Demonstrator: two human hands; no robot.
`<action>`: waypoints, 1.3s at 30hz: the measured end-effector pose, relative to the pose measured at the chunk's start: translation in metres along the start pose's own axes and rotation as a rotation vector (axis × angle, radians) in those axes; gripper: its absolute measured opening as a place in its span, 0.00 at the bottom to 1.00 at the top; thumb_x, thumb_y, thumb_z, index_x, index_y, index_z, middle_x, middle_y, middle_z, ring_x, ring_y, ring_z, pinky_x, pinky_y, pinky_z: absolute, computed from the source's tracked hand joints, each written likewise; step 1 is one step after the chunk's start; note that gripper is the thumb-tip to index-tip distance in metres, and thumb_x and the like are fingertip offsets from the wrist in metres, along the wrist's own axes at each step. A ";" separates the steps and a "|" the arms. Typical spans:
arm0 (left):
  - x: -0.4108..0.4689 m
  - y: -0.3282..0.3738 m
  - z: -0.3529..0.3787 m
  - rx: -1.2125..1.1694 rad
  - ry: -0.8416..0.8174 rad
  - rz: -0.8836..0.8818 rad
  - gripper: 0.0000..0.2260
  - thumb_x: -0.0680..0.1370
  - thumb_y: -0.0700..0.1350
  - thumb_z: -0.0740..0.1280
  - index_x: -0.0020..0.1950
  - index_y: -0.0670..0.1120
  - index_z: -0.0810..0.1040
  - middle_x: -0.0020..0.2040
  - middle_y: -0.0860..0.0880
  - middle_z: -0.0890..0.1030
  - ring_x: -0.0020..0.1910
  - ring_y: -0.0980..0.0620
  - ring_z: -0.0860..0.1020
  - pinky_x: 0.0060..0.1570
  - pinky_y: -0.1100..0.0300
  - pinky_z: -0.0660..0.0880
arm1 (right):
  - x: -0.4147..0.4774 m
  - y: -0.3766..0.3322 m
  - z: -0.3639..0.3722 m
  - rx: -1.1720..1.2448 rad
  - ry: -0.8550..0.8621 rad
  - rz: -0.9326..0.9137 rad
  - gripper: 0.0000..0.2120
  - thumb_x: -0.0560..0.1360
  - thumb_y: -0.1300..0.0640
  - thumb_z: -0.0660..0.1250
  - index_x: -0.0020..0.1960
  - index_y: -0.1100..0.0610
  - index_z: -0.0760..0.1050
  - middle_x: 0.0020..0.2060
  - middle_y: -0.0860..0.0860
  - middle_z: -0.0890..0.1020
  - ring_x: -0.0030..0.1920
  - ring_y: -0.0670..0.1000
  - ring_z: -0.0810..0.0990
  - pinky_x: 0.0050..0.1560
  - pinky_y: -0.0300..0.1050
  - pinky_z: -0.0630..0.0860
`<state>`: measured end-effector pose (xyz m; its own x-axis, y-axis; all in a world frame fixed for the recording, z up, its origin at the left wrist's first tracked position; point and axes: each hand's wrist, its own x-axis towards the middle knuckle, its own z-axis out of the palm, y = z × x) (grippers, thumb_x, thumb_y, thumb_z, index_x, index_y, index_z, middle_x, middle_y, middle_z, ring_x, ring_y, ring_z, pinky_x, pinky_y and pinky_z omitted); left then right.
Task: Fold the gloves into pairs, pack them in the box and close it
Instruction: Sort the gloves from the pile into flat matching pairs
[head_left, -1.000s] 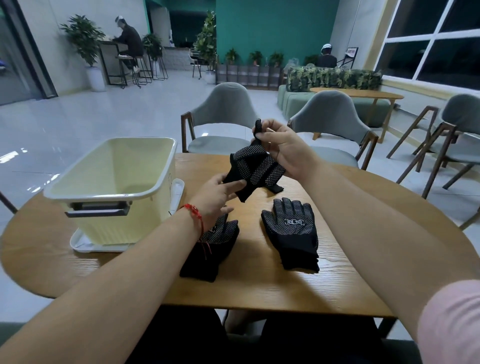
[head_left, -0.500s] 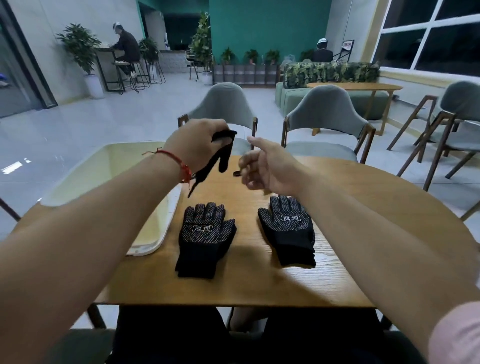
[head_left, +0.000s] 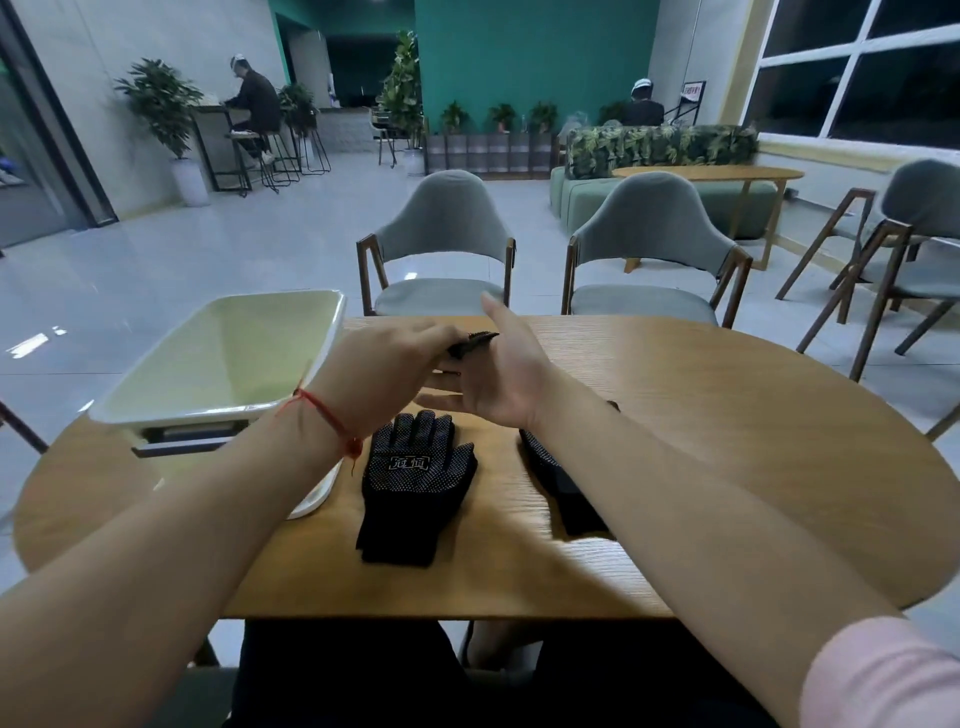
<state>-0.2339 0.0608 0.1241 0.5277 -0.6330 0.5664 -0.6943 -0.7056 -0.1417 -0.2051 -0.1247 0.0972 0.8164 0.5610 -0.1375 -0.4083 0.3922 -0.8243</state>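
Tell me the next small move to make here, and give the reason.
Probably carry the black glove gripped in the left hand leftward over the open box and let go. The right hand is open and free; the flat glove and the half-hidden glove lie on the table, not yet folded.

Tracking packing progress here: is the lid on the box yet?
No, the box stands open at the top, and the white lid lies beneath it on the table.
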 end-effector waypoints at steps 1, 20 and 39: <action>-0.007 0.002 0.003 0.014 0.005 0.012 0.18 0.78 0.38 0.65 0.65 0.51 0.79 0.53 0.51 0.85 0.45 0.42 0.84 0.37 0.46 0.81 | 0.001 0.003 0.002 0.051 0.019 -0.027 0.37 0.84 0.32 0.50 0.68 0.61 0.79 0.63 0.60 0.81 0.62 0.60 0.81 0.71 0.63 0.74; -0.111 0.031 0.051 -0.275 0.229 -0.355 0.37 0.73 0.25 0.67 0.80 0.48 0.70 0.76 0.45 0.70 0.76 0.44 0.71 0.75 0.48 0.70 | 0.018 0.065 0.010 0.333 0.066 -0.035 0.34 0.81 0.45 0.54 0.71 0.70 0.77 0.70 0.65 0.80 0.72 0.64 0.78 0.75 0.57 0.73; -0.165 0.031 0.039 -0.518 -0.002 -0.476 0.12 0.79 0.49 0.63 0.60 0.57 0.81 0.55 0.60 0.78 0.58 0.55 0.78 0.57 0.52 0.78 | 0.022 0.068 0.007 0.210 0.270 -0.089 0.32 0.84 0.35 0.57 0.55 0.65 0.79 0.48 0.63 0.87 0.47 0.62 0.88 0.60 0.58 0.79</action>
<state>-0.3229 0.1309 -0.0056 0.8329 -0.2942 0.4688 -0.5310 -0.6639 0.5267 -0.2172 -0.0806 0.0419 0.9196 0.3159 -0.2335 -0.3829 0.5882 -0.7123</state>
